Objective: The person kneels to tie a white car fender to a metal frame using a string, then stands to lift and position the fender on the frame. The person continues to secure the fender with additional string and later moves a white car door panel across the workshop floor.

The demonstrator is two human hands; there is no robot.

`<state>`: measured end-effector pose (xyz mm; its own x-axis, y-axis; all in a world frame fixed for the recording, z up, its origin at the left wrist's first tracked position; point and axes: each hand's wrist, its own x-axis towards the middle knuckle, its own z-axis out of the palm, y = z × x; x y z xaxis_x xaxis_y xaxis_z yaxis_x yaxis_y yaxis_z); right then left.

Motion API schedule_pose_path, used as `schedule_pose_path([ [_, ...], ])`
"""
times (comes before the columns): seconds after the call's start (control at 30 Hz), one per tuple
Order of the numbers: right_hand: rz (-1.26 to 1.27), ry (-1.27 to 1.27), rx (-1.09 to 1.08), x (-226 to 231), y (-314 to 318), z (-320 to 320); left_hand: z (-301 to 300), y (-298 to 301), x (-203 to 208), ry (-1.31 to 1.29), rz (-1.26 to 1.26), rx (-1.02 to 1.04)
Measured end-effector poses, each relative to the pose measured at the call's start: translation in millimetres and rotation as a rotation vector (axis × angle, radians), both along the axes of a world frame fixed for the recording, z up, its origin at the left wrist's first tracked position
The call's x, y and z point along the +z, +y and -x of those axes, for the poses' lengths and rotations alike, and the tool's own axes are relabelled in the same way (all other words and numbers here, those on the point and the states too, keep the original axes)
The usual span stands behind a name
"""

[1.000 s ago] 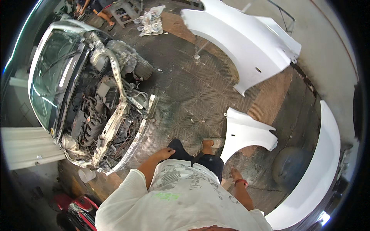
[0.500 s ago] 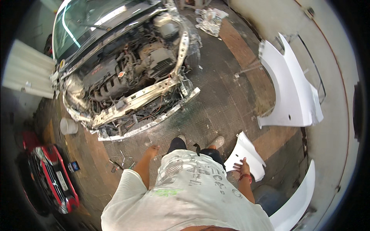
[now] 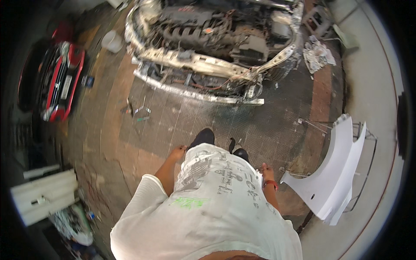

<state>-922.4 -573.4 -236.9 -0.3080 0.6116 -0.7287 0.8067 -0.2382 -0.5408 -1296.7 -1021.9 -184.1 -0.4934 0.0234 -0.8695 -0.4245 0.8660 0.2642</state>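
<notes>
My left hand [image 3: 177,152] hangs low beside my left thigh, fingers loosely extended, with nothing visible in it. On the other side my right hand [image 3: 267,171], a red band at its wrist, is held by my hip with its fingers apart and nothing seen in them. Nearest to the right hand is a large white car fender [image 3: 333,167] on a thin metal stand [image 3: 363,182] by the wall. Ahead of me stands a car front [image 3: 216,56], stripped to its engine and metal frame. Neither hand touches it.
Hand tools [image 3: 142,111] lie on the tiled floor [image 3: 173,117] ahead to the left. A white bucket [image 3: 112,41] and a red bumper [image 3: 65,82] are farther left. Crumpled paper [image 3: 318,55] sits by the car's right side. A pale panel [image 3: 45,196] is at lower left.
My view has turned left and I have stepped, so the car and fender sit farther right. The smaller white panel under my right hand is out of sight. My right hand has come nearer my hip.
</notes>
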Motion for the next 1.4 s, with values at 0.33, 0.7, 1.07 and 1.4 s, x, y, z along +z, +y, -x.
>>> schedule_pose_path([
  [0.33, 0.349, -0.177, 0.003, -79, 140, -85, -160, -37, 17, -0.003, 0.034, 0.253],
  [0.7, -0.028, -0.095, 0.382, 7, 142, 88, -225, -51, 34, 0.011, 0.068, 0.392],
  [1.07, 0.000, -0.204, 0.384, 27, 13, 107, -157, -169, -6, 0.135, -0.117, 0.461],
  [1.4, -0.203, -0.313, 1.061, 92, -160, 160, -148, -348, -80, 0.265, -0.089, 0.795],
])
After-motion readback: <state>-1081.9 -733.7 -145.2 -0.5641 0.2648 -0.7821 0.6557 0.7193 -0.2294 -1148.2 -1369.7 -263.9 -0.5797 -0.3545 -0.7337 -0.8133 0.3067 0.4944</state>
